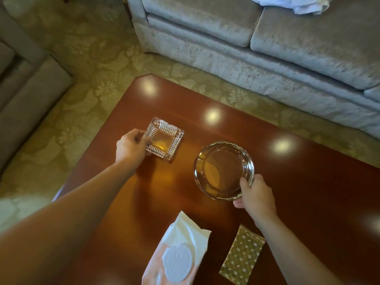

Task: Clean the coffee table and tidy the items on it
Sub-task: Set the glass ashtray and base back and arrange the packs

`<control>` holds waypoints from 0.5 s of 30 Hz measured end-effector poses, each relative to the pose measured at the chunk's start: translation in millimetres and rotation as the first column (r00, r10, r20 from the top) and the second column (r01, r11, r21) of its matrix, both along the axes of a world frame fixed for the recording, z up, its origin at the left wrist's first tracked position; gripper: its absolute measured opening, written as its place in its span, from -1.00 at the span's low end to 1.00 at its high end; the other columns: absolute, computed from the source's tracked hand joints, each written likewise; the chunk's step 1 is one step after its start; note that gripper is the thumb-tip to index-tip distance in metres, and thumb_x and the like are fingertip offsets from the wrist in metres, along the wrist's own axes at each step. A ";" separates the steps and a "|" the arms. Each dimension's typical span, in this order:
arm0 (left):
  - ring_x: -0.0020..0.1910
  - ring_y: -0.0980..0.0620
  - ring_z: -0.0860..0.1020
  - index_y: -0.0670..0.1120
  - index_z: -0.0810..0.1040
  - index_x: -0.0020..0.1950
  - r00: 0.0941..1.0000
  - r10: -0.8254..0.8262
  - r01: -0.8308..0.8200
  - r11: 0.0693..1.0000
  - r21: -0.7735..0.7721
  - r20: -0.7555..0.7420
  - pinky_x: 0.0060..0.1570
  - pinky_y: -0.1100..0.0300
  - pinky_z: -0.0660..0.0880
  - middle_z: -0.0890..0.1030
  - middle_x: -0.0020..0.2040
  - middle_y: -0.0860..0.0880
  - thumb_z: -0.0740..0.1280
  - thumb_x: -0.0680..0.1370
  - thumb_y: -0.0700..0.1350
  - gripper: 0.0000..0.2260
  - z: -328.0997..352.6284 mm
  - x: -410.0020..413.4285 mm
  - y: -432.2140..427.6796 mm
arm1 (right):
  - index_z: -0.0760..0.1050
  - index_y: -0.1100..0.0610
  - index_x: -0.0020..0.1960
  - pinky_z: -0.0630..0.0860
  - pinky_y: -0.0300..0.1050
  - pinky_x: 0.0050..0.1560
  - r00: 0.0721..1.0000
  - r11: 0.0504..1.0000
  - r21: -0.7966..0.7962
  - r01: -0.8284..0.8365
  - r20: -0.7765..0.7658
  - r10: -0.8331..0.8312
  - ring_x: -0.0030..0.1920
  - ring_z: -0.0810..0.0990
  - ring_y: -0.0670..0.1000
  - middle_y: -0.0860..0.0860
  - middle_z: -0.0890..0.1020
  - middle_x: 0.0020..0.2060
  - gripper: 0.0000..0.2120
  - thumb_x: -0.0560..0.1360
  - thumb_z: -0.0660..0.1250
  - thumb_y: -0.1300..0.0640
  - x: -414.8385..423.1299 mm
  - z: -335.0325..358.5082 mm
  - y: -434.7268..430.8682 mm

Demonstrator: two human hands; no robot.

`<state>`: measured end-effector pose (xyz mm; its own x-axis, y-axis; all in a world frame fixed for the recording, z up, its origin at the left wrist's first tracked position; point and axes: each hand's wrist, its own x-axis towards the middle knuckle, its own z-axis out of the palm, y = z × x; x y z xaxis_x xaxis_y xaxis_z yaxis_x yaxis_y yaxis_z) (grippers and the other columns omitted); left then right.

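My left hand point(131, 146), at centre left of the frame, pinches the near-left corner of the square cut-glass ashtray point(164, 138), which sits flat on the counter point(308, 182) just right of my fingers. My right hand point(256, 195), at lower centre right, clasps the near rim of the round glass ashtray point(223, 169), which extends up and left from that grip. The two ashtrays lie side by side but apart, each nearer its own hand; the wipes pack point(176, 256) and patterned packet point(242, 256) wait along the bottom edge.
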<state>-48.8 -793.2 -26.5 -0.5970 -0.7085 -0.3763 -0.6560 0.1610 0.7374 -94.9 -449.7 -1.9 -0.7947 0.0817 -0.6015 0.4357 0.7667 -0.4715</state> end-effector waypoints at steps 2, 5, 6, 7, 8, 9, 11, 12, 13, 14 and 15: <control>-0.41 0.12 0.70 0.15 0.67 -0.07 1.000 -0.016 0.017 0.998 -0.060 0.016 -0.14 0.02 0.71 0.71 -0.06 0.07 0.42 0.63 -0.10 -0.86 0.7 5.9 2.0 | 0.44 0.16 0.21 0.71 -0.07 -0.31 0.999 1.000 0.007 -0.021 -0.024 0.021 -0.48 0.72 -0.06 0.05 0.74 -0.30 -0.76 0.72 0.23 -0.01 -6.8 -1.2 -7.9; -0.42 0.08 0.70 0.12 0.70 0.00 1.000 -0.001 0.004 0.996 -0.093 0.029 -0.12 0.04 0.71 0.69 -0.14 0.13 0.44 0.61 -0.09 -0.90 -0.1 12.6 6.0 | 0.46 0.14 0.17 0.56 -0.26 -0.48 0.998 0.999 0.030 -0.037 -0.053 0.038 -0.50 0.70 -0.09 0.05 0.74 -0.28 -0.77 0.71 0.23 -0.03 -19.5 -4.2 -24.5; -0.39 0.04 0.72 0.10 0.71 0.04 0.999 0.013 -0.010 0.996 -0.089 0.032 -0.11 0.04 0.71 0.68 -0.10 0.11 0.44 0.61 -0.09 -0.91 -1.0 14.3 7.1 | 0.46 0.15 0.17 0.51 -0.30 -0.51 0.997 0.999 0.032 -0.040 -0.062 0.042 -0.52 0.69 -0.09 0.05 0.74 -0.29 -0.76 0.71 0.22 -0.03 -22.8 -4.8 -30.0; -0.33 -0.02 0.73 0.05 0.73 0.08 0.999 0.025 -0.022 0.996 -0.092 0.033 -0.10 0.03 0.71 0.65 -0.03 0.07 0.45 0.62 -0.10 -0.91 -2.3 14.9 7.9 | 0.46 0.15 0.17 0.49 -0.31 -0.52 0.997 0.999 0.032 -0.042 -0.068 0.044 -0.52 0.68 -0.09 0.05 0.74 -0.30 -0.76 0.71 0.21 -0.04 -25.5 -5.7 -34.8; -0.26 -0.08 0.72 -0.02 0.73 0.13 0.999 0.034 -0.031 0.994 -0.101 0.035 -0.10 0.04 0.69 0.58 0.06 0.03 0.45 0.62 -0.11 -0.89 -4.1 15.4 8.4 | 0.46 0.15 0.17 0.48 -0.31 -0.51 0.996 0.998 0.033 -0.045 -0.073 0.047 -0.53 0.68 -0.09 0.05 0.74 -0.30 -0.75 0.71 0.21 -0.04 -26.9 -6.7 -37.9; -0.24 -0.10 0.71 -0.07 0.73 0.16 0.999 0.037 -0.033 0.993 -0.113 0.038 -0.13 0.07 0.67 0.51 0.10 0.00 0.46 0.62 -0.11 -0.86 -6.0 15.5 8.4 | 0.46 0.15 0.18 0.47 -0.32 -0.52 0.996 0.998 0.039 -0.050 -0.076 0.053 -0.53 0.68 -0.09 0.05 0.74 -0.29 -0.74 0.71 0.20 -0.05 -27.9 -7.6 -39.7; -0.29 -0.05 0.71 -0.09 0.72 0.22 0.998 0.028 -0.021 0.992 -0.125 0.054 -0.19 0.15 0.62 0.51 0.14 -0.04 0.45 0.63 -0.10 -0.81 -8.8 17.0 8.3 | 0.46 0.15 0.20 0.47 -0.33 -0.53 0.994 0.997 0.050 -0.064 -0.085 0.068 -0.53 0.68 -0.10 0.05 0.74 -0.29 -0.72 0.72 0.20 -0.06 -28.8 -10.2 -39.6; -0.31 -0.03 0.71 -0.08 0.71 0.25 0.998 0.022 -0.015 0.993 -0.118 0.058 -0.21 0.18 0.61 0.55 0.16 -0.06 0.44 0.63 -0.08 -0.79 -10.0 18.0 7.6 | 0.46 0.15 0.22 0.49 -0.32 -0.53 0.993 0.996 0.047 -0.071 -0.087 0.074 -0.53 0.68 -0.10 0.05 0.74 -0.28 -0.71 0.72 0.20 -0.07 -29.0 -11.3 -38.9; -0.31 -0.01 0.72 -0.07 0.70 0.28 0.998 0.023 -0.018 0.995 -0.103 0.052 -0.20 0.19 0.62 0.57 0.19 -0.08 0.45 0.63 -0.06 -0.76 -10.6 19.6 8.0 | 0.46 0.15 0.23 0.55 -0.28 -0.51 0.993 0.996 0.037 -0.079 -0.086 0.082 -0.52 0.69 -0.09 0.05 0.74 -0.27 -0.69 0.72 0.20 -0.09 -28.2 -11.2 -37.2; -0.31 0.04 0.72 -0.06 0.68 0.31 0.999 0.031 -0.028 0.996 -0.086 0.036 -0.17 0.17 0.65 0.58 0.21 -0.09 0.46 0.62 -0.03 -0.72 -9.5 21.3 9.0 | 0.47 0.14 0.23 0.62 -0.20 -0.47 0.993 0.996 0.018 -0.087 -0.085 0.088 -0.50 0.69 -0.08 0.05 0.73 -0.27 -0.67 0.72 0.20 -0.11 -27.4 -10.6 -35.1; -0.32 0.13 0.70 -0.06 0.66 0.36 0.999 0.041 -0.040 0.997 -0.069 0.014 -0.12 0.12 0.69 0.58 0.23 -0.09 0.48 0.61 0.00 -0.66 -7.0 23.8 10.9 | 0.49 0.12 0.24 0.69 -0.12 -0.40 0.993 0.996 -0.007 -0.091 -0.079 0.090 -0.48 0.70 -0.07 0.04 0.73 -0.27 -0.65 0.71 0.20 -0.14 -26.1 -9.2 -31.3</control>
